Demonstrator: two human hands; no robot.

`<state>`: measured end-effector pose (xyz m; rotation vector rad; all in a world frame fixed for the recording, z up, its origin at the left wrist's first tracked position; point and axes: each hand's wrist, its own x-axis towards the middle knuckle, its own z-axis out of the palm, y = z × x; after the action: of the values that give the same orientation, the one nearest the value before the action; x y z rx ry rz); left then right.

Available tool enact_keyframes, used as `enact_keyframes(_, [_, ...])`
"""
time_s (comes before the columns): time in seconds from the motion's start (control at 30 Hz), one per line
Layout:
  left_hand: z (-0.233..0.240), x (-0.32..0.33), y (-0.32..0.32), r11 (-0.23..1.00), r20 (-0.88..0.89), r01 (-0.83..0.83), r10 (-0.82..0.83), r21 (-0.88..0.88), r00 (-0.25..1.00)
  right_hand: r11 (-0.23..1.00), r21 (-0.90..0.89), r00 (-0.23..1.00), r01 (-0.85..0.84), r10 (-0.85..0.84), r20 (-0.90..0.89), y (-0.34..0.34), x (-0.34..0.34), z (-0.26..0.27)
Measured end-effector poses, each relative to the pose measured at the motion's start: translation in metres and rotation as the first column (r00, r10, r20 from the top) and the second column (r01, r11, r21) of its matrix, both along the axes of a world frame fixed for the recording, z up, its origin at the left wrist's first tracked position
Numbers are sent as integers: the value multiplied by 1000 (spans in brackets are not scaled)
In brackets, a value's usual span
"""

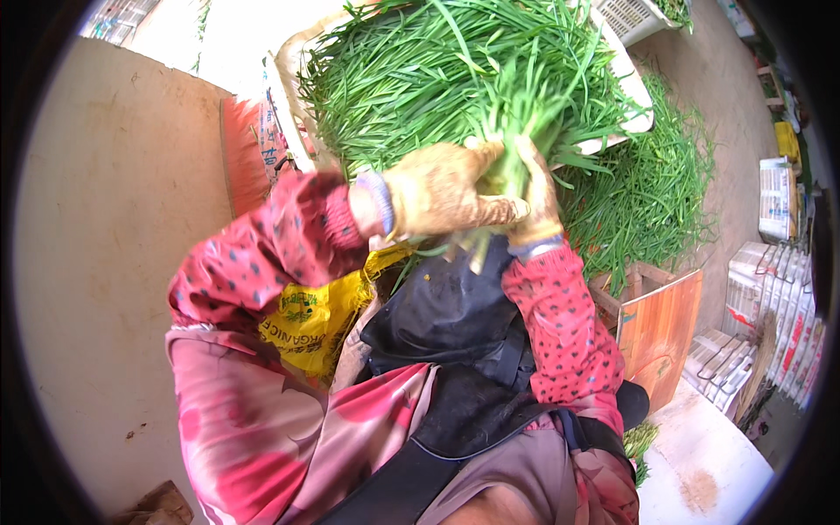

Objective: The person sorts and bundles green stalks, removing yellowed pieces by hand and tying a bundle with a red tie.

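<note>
A bunch of long green garlic chives is gripped between my two gloved hands. My left hand, in a yellow, soiled knit glove, wraps the stalks from the left. My right hand, in a matching glove, presses on them from the right. The leaves fan upward and are blurred; pale stem ends poke out below the hands, over a black apron. Just beyond is a white plastic crate heaped with more of the same leaves.
Loose greens pile on the floor right of the crate. A wooden stool-like piece stands at my right. A yellow printed sack lies by my left leg, near a pale board. Stacked white crates line the far right.
</note>
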<state>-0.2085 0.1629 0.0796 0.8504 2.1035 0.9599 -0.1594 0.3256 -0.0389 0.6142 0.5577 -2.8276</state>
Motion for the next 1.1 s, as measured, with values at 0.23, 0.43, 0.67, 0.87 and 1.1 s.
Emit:
enact_keyframes(0.23, [-120,-32,-51,785,520,-616,553,-63,651,907,-380,971,-180,103,-215,61,66,41])
enact_keyframes(0.43, [-182,-55,-60,838,445,-486,544,-248,711,937,-286,914,-202,76,-398,75,95,98])
enact_keyframes(0.67, [-64,4,-19,874,94,-456,446,166,890,918,-19,733,-397,305,-608,121,135,117])
enact_keyframes(0.87, [-44,103,87,695,658,-147,-560,704,503,956,202,952,-214,250,-177,110,199,98])
enact_keyframes(1.1, [-56,122,163,539,786,-746,-618,391,-34,824,479,934,-303,357,-24,118,234,101])
